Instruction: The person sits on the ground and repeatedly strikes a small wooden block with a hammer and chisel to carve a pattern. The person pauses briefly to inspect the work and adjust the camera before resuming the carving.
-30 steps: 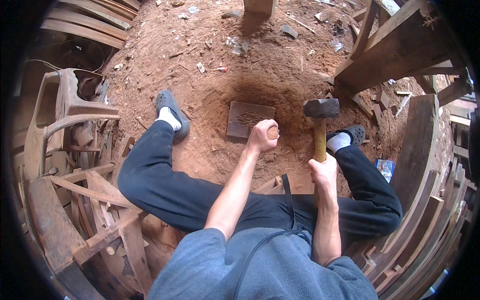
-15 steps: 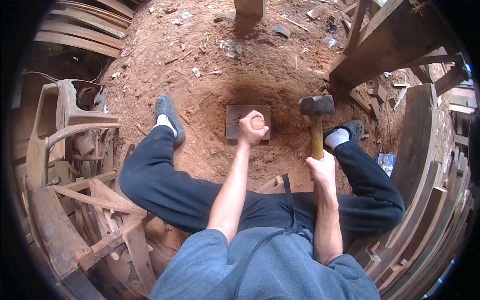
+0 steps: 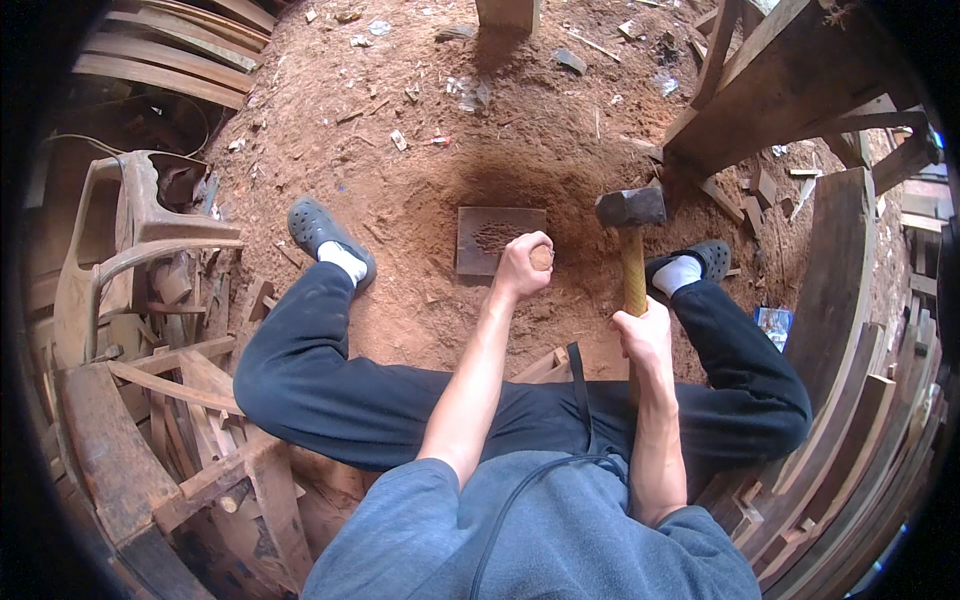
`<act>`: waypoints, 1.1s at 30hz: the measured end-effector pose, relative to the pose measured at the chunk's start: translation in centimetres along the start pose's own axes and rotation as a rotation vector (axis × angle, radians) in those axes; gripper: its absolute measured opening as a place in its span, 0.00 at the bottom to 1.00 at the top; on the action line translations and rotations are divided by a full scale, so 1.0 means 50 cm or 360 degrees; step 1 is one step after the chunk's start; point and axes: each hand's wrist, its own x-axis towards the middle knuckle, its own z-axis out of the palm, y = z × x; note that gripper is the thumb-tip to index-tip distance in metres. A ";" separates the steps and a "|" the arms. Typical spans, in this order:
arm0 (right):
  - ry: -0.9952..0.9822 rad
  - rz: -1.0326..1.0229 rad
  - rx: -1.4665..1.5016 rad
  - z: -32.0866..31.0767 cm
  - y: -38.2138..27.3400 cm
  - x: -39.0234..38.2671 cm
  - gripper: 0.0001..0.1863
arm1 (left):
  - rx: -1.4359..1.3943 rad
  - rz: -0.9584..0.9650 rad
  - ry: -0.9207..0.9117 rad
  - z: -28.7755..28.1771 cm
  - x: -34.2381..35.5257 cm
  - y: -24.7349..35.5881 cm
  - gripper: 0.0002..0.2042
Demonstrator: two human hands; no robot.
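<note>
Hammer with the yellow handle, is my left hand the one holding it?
No, the right hand grips the hammer, while the left hand is closed around a round-ended brown piece.

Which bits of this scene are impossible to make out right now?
All in the head view:
Most of the round-ended piece: wrapped in the left hand, so its length and full shape are hidden.
The lower right of the pitted slab: covered by that hand.
Part of the hammer handle: hidden by the right hand and wrist.
The wooden post: cut off by the top edge.
Any print on the blue-and-white packet: too small.
</note>
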 end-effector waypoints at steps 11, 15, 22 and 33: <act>-0.0021 -0.0090 0.0088 0.003 0.002 0.002 0.07 | -0.0197 -0.0293 0.0188 -0.035 0.005 -0.015 0.12; -0.0022 -0.0122 0.0037 0.006 0.012 0.010 0.07 | 0.0010 0.0118 0.0099 -0.025 0.007 0.029 0.11; -0.0061 -0.0150 0.0022 0.007 0.014 0.010 0.07 | -0.0330 -0.0073 0.0187 -0.055 0.021 0.042 0.10; -0.0035 -0.0003 -0.0079 0.005 -0.001 0.002 0.09 | -0.0964 -0.0201 0.0610 -0.110 0.022 -0.033 0.15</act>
